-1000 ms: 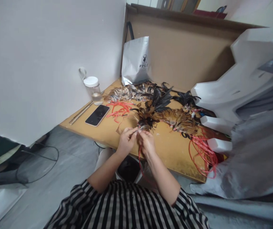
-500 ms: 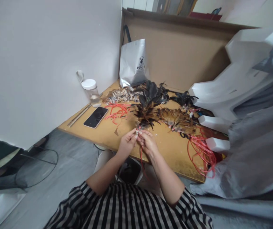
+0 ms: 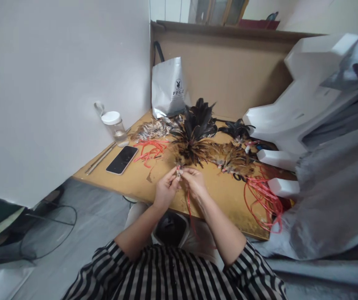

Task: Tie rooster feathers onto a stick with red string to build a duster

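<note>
Near the table's front edge, my left hand (image 3: 166,186) and my right hand (image 3: 195,182) meet, fingertips pinched around the quill ends of a bundle of brown feathers (image 3: 181,157). A red plastic strip (image 3: 189,206) hangs down from my right hand, and a bit of red shows at the bundle's base between the fingers. Just beyond, dark feathers (image 3: 199,121) fan out; I cannot tell whether they belong to the same bundle. To the right lies a pile of brown feather bunches (image 3: 231,158) with red ties at their ends.
On the table (image 3: 153,196) are a phone (image 3: 121,160), thin sticks (image 3: 100,158), a lidded jar (image 3: 116,128), red strips (image 3: 152,150), speckled feathers (image 3: 153,128) and a silver bag (image 3: 168,87). At right are more black feathers (image 3: 236,128), a red strip tangle (image 3: 263,202) and white foam (image 3: 304,91).
The view has shifted slightly. The feathers by my hands look tilted further left at the base, and the dark plumes stand more spread out. Both hands keep their pinch.
</note>
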A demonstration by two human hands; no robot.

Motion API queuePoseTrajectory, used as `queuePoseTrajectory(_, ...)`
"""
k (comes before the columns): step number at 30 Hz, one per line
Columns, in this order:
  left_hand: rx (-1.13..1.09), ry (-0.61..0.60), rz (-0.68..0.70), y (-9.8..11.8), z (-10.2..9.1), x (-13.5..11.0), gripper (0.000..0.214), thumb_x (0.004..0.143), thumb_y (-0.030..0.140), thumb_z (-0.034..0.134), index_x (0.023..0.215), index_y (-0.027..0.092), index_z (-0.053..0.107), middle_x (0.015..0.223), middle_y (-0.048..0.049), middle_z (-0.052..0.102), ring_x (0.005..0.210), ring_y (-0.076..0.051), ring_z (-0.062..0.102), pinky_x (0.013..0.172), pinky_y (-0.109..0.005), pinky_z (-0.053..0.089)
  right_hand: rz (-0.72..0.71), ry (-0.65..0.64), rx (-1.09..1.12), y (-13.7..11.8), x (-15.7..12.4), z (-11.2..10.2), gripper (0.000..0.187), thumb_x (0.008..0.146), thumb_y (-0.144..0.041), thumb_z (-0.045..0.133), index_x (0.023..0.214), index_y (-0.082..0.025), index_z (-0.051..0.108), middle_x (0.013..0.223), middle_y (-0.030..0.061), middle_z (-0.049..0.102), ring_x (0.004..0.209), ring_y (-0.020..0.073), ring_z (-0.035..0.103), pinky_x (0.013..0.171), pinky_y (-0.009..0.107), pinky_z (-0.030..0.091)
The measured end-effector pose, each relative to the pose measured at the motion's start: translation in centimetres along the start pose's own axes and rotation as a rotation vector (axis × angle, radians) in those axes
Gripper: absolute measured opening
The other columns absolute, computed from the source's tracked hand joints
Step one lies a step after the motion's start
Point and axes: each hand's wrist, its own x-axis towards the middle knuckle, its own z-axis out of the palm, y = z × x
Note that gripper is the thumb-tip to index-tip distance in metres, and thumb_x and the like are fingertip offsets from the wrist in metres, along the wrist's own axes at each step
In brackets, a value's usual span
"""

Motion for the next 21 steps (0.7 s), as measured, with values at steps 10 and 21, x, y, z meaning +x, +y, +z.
queuePoseTrajectory(10,-0.185,-0.157,-0.290,3.0,0.8,3.8,0.044,0.064,0.042,0.071,0.096,0.013,0.065,0.079,-0.0078,0.068,0.065,-0.012,0.061,0.063,-0.024,0.048,0.022,-0.185,-0.096,-2.3,3.0,-3.0,0.026,0.054,-0.035,0.077,0.063,-0.014,0.064,0.046,-0.0031,0.055,0.034,0.0028,0.033,0.034,0.017,0.019)
queuePoseTrajectory(21,-0.162,-0.266,-0.377,0.4,1.9,7.4,0.038,0.062,0.037,0.074,0.088,0.012,0.064,0.067,-0.0038,0.065,0.057,-0.010,0.059,0.058,-0.021,0.048,0.056,-0.197,-0.024,-0.9,5.5,-5.5,0.031,0.056,-0.039,0.075,0.065,-0.014,0.062,0.047,-0.0031,0.057,0.035,0.0040,0.041,0.034,0.016,0.019)
